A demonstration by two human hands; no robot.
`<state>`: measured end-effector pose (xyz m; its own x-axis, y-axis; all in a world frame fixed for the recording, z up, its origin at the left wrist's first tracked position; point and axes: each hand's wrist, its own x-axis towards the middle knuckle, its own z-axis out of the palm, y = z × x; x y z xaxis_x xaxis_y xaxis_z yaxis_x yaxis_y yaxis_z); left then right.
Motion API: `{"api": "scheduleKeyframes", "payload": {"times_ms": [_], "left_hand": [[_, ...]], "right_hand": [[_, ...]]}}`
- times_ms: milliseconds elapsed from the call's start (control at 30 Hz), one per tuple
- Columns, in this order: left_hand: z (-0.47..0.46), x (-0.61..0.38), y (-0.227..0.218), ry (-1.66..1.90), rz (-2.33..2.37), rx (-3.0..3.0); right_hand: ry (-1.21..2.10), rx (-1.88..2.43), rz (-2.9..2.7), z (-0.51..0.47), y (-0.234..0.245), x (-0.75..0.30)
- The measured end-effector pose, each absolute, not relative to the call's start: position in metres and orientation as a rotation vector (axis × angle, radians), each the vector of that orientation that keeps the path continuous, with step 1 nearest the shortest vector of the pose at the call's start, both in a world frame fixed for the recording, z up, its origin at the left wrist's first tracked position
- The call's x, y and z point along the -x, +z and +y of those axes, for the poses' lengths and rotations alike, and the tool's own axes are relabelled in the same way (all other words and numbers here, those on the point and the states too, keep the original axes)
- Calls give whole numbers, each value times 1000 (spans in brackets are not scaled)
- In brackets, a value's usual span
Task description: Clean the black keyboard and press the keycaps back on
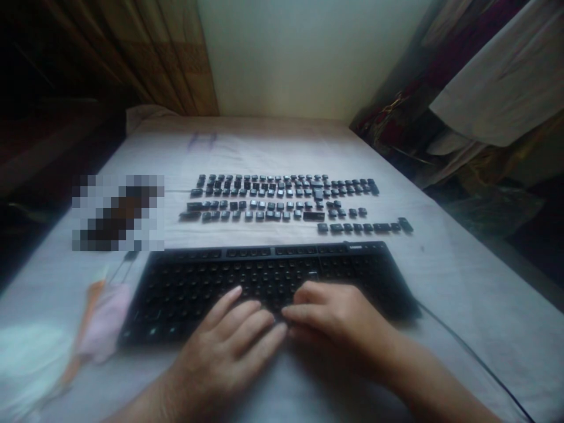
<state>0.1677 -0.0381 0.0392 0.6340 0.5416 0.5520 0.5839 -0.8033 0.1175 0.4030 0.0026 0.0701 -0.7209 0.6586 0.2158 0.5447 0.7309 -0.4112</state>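
Observation:
A black keyboard [198, 288] lies in front of me with many of its keycaps off, so rows of small key posts show. My left hand [233, 343] rests over its lower middle, palm down, fingers stretched and slightly apart. My right hand [343, 311] is closed in a pinch at the keyboard's front edge, close to the left fingertips. Whatever sits between its fingertips is hidden. Behind the keyboard, loose black keycaps [314, 216] are laid out in rows on the sheet. One keycap [312, 275] appears seated on the keyboard above my right hand.
A pale sheet [449, 282] covers the surface. At left lie a pink cloth [106, 323], an orange strip-like thing [90, 299] and a blurred-out object [118, 214]. The keyboard's cable [476, 352] runs off to the right. Fabric [497, 88] hangs at the right.

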Motion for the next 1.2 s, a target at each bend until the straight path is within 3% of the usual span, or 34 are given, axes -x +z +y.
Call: {"api": "scheduleKeyframes", "payload": {"times_ms": [1200], "left_hand": [[-38, -168, 42, -820, -963, 2790]], "right_hand": [[618, 1073, -2527, 2, 70, -405]]}}
